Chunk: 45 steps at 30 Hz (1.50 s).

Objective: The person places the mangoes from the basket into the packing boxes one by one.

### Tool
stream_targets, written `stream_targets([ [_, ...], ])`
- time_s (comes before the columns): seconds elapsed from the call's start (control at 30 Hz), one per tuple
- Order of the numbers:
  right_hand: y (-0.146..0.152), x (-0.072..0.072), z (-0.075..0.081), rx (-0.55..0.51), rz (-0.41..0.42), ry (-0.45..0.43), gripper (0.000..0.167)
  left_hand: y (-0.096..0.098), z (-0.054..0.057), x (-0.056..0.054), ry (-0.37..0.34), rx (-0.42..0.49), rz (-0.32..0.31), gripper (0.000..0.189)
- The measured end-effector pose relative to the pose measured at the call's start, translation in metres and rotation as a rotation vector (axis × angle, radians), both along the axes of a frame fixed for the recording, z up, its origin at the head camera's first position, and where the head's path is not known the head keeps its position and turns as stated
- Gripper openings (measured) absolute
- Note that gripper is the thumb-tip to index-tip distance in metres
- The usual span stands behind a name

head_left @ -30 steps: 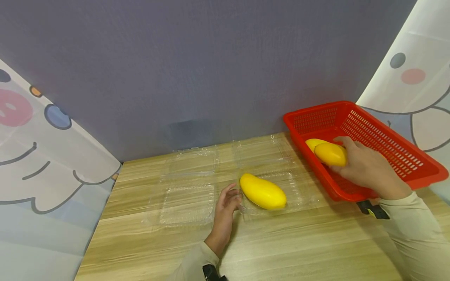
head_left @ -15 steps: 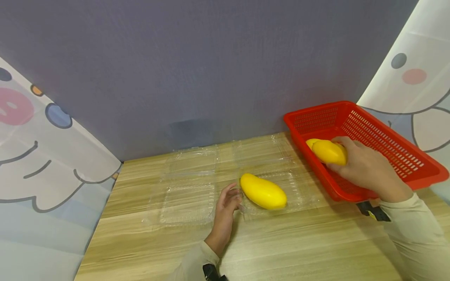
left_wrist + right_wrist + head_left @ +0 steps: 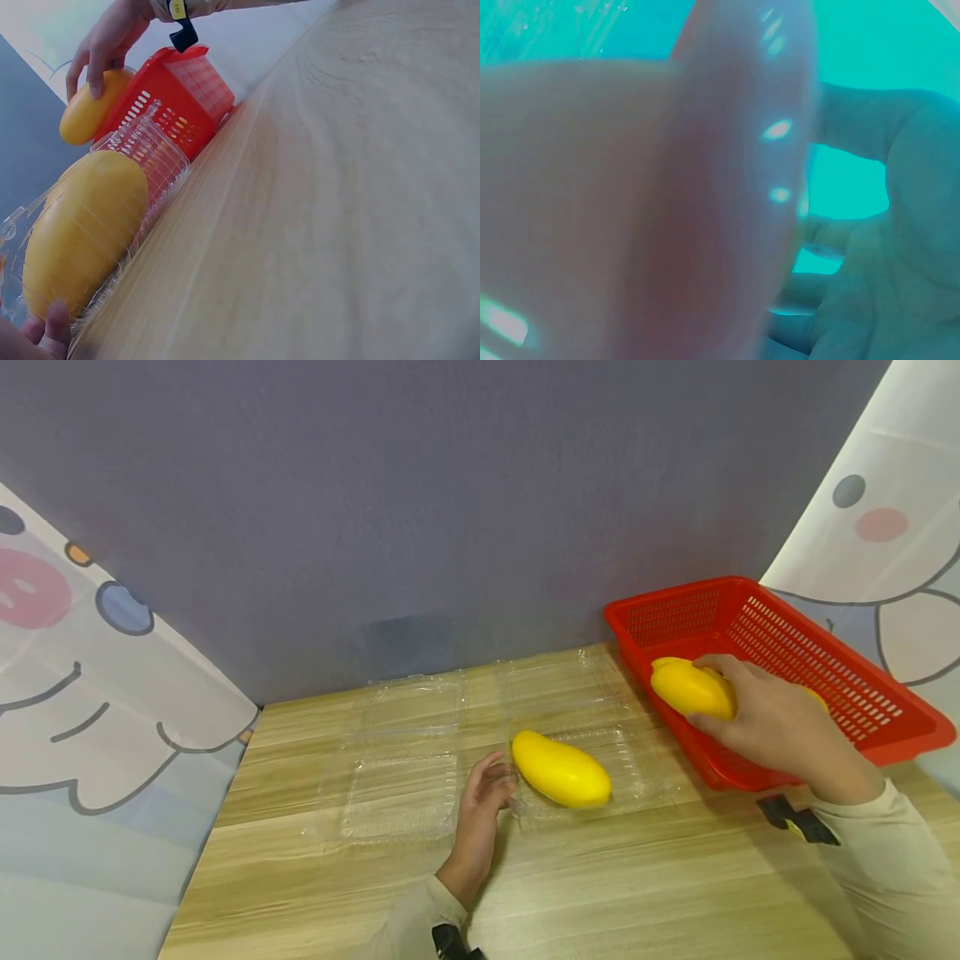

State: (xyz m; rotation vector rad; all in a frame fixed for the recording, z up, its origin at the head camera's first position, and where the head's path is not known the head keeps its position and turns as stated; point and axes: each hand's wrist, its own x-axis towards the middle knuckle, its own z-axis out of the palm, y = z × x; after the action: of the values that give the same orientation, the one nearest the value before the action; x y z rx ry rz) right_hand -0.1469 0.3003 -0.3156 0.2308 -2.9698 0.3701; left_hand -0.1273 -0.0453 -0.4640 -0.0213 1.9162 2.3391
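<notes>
My right hand [image 3: 780, 710] grips a yellow mango [image 3: 693, 687] over the left side of a red plastic basket [image 3: 750, 768]. In the left wrist view that mango [image 3: 90, 112] shows above the basket's rim. The right wrist view is tinted and blurred, with the fingers [image 3: 840, 120] at right. My left hand [image 3: 483, 797] pinches the left edge of a clear plastic clamshell container [image 3: 626, 760], lying with its lid folded back. Inside its near half lies another yellow mango [image 3: 561, 770]. A thumb [image 3: 56, 326] shows close to this mango in the left wrist view.
A second clear clamshell container [image 3: 401, 793] lies unfolded to the left on the wooden table [image 3: 300, 893]. More yellow fruit [image 3: 813, 695] shows in the basket, partly behind the right hand. A grey wall [image 3: 450, 527] rises along the table's back edge.
The mango in my right hand has shifted slightly left and tilted inside the basket area, covering most of the yellow fruit behind it. The left hand and the containers stay put.
</notes>
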Motion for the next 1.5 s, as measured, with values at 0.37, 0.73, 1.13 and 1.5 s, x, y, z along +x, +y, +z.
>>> stream_targets([
  [0.37, -0.009, 0.005, 0.001, -0.014, 0.007, 0.011, 0.072, 0.000, 0.000, 0.000, -0.001, -0.007, -0.004, 0.046],
  [0.73, -0.022, 0.010, -0.001, -0.037, 0.032, 0.051, 0.073, 0.000, 0.000, 0.000, -0.003, 0.000, -0.008, 0.046],
  [1.13, -0.034, 0.014, -0.003, -0.035, 0.055, 0.050, 0.076, -0.001, 0.001, 0.000, 0.007, -0.005, -0.015, 0.046],
  [1.5, -0.040, 0.016, -0.005, -0.032, 0.095, 0.053, 0.075, 0.001, 0.000, -0.001, 0.003, 0.002, 0.005, 0.046],
])
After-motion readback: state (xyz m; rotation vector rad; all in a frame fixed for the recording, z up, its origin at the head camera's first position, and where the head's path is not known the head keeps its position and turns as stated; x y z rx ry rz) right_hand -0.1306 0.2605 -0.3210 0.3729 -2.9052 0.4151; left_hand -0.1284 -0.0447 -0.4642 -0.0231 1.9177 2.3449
